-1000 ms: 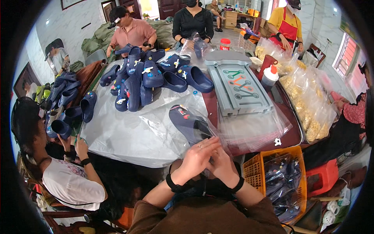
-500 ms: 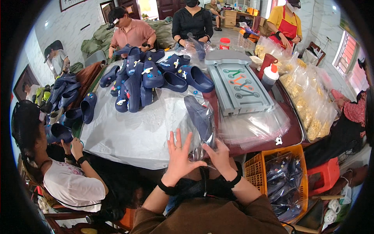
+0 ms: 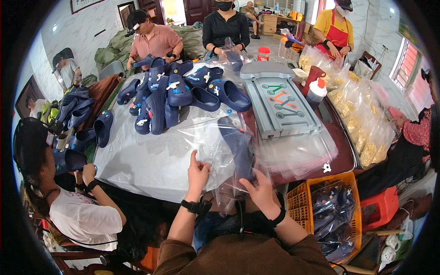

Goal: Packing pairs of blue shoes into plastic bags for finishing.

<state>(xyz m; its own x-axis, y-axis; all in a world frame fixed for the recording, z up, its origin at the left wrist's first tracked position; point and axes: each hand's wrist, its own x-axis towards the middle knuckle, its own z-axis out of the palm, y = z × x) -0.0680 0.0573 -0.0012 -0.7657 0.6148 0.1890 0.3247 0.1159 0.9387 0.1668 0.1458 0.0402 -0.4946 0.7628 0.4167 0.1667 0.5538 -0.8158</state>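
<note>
- A dark blue clog point(image 3: 238, 149) is enclosed in a clear plastic bag point(image 3: 201, 133), placed at the near edge of the surface point(image 3: 337, 137), directly in front of the person.
- The left hand point(image 3: 198, 174) is held beside the bag's lower left part; its grip is partly wide, with the index finger stretched out and parted from the thumb.
- The right hand point(image 3: 260, 190) is placed at the lower end of the bagged clog, thumb toward the left; whether its grip is closed on the film cannot be told.
- The left part of the surface is covered by a white sheet point(image 3: 133, 158), on which a pile of dark blue clogs point(image 3: 167, 94) is heaped, many decorated with small charms.
- To the right of the bagged clog, a stack of clear bags point(image 3: 298, 158) is partly covered by a grey plastic panel point(image 3: 268, 114) marked with coloured shapes.
- Beside the panel, a bottle point(image 3: 316, 95) is topped with an orange-red cap.
- Farther right, filled bags of yellowish pieces point(image 3: 360, 121) are lined up.
- Below the surface, at the person's right, bagged clogs point(image 3: 332, 215) are held in an orange crate point(image 3: 299, 201).
</note>
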